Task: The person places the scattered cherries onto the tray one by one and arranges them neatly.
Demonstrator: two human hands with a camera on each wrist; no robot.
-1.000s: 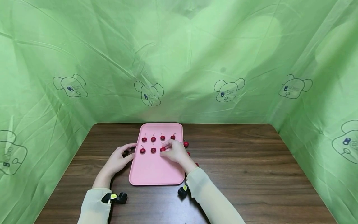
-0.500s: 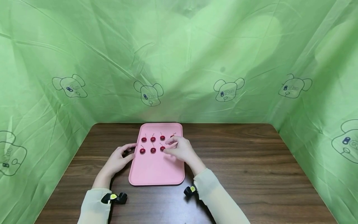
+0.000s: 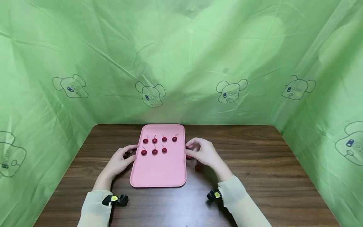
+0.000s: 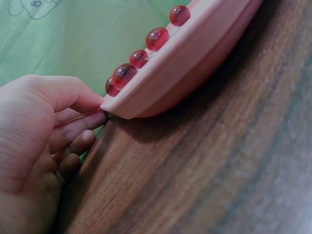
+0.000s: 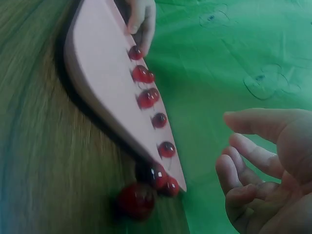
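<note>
On the pink tray (image 3: 157, 171) several red cherries with stems stand in two rows, including a back-row cherry (image 3: 174, 139) and a front-row cherry (image 3: 164, 150). My left hand (image 3: 119, 162) touches the tray's left edge with thumb and index fingertips. My right hand (image 3: 204, 153) is just past the right edge, thumb and fingers apart, holding nothing that shows. Loose cherries lie on the table close to it: one cherry (image 3: 188, 157) at the tray's edge, partly under the hand, and another cherry (image 3: 198, 168) nearer me. The right wrist view shows a further loose cherry (image 5: 170, 186) beside the tray.
The dark wooden table (image 3: 255, 176) extends to the right of the tray. Green cloth (image 3: 181, 63) printed with animal outlines hangs behind it and along both sides. Each wrist wears a black camera, such as the left camera (image 3: 122, 200).
My right hand let go of the front-row cherry at the right end and moved right, off the tray to the loose cherries. My left hand stays at the tray's edge.
</note>
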